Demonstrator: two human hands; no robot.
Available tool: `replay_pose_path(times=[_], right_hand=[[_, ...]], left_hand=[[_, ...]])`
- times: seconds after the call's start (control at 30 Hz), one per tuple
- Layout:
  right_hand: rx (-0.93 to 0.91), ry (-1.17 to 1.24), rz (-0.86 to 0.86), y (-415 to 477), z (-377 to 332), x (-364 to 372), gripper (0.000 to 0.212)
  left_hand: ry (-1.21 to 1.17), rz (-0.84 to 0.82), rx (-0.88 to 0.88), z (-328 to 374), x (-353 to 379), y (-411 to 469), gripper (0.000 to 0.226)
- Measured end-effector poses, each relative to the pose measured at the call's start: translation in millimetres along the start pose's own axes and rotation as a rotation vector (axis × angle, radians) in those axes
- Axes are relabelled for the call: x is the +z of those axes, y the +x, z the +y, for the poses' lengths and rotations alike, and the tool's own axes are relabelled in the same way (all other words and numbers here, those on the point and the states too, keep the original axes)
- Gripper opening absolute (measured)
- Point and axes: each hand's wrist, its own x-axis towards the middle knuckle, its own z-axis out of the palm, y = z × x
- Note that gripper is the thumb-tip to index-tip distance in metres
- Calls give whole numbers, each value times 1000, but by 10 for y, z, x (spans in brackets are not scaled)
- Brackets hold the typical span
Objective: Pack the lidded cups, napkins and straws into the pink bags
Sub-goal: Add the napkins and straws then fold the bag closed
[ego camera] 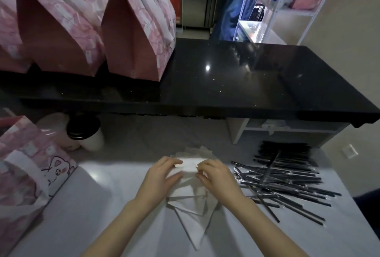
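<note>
A loose pile of white napkins [193,207] lies on the white table in front of me. My left hand [162,176] and my right hand [216,176] both pinch the top napkin [189,164] at its far edge, one on each side. Black wrapped straws [287,176] lie scattered to the right of my right hand. A white cup with a black lid [84,131] lies tipped under the black counter at the left. An open pink bag [30,172] stands at the left edge. Two folded-shut pink bags [135,30] [57,26] stand on the black counter.
The black counter [236,80] runs across the back, raised above the white table [102,205]. Part of a third pink bag [8,30] shows at far left. A white shelf rack [277,6] holding more pink bags stands behind at the right.
</note>
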Motion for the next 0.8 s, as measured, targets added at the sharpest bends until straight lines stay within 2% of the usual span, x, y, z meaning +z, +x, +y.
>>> replay_pose_path(times=[0.2,0.3,0.47,0.57,0.67,0.8], right_hand=[[11,120,150,10,-64,-93,9],[-45,198,159,90,-193,-164,12],[-147,329,47,318,-672,-219,45],[-310,280,32,535,-1091,-212,30],[-394,274,21,768,-1555,-203,21],[-536,335,18,1038,-2206,-178,21]], left_hand=[[-253,5,-178,125,-64,57,44],[-298,10,-169,145,-211,36,35],[-222,156,-87,166,-641,-61,19],[-140,245,-53,149,-1063,-207,19],[-13,348,-8,143,-1612,-462,27],[144,635,-23,72,-2391,-928,21]])
